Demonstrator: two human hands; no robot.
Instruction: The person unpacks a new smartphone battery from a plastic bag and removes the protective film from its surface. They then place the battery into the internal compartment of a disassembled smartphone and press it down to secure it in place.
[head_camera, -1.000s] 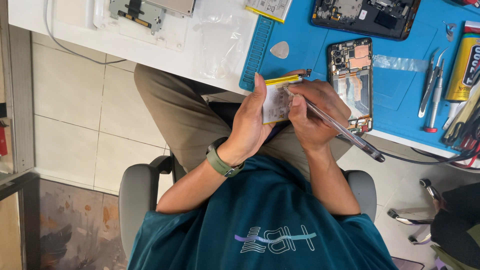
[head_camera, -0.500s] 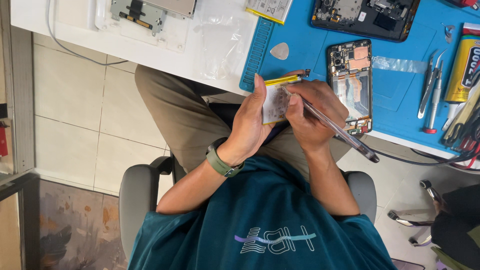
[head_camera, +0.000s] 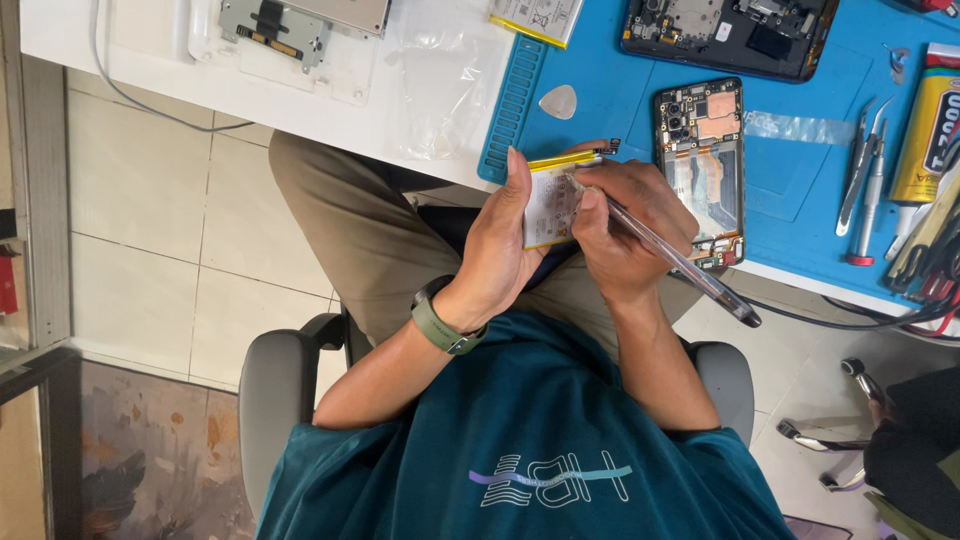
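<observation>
Above the lap, the left hand (head_camera: 500, 245) pinches a flat white-and-yellow phone battery (head_camera: 552, 200). Right hand (head_camera: 625, 225) fingers press a clear pen (head_camera: 680, 265) against it. The open black phone (head_camera: 700, 165) waits without it.

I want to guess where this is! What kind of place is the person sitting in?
Probably a phone repair bench. An opened phone lies on a blue work mat, with tweezers nearby. The left hand holds a flat battery while the right hand writes on it with a pen.
</observation>
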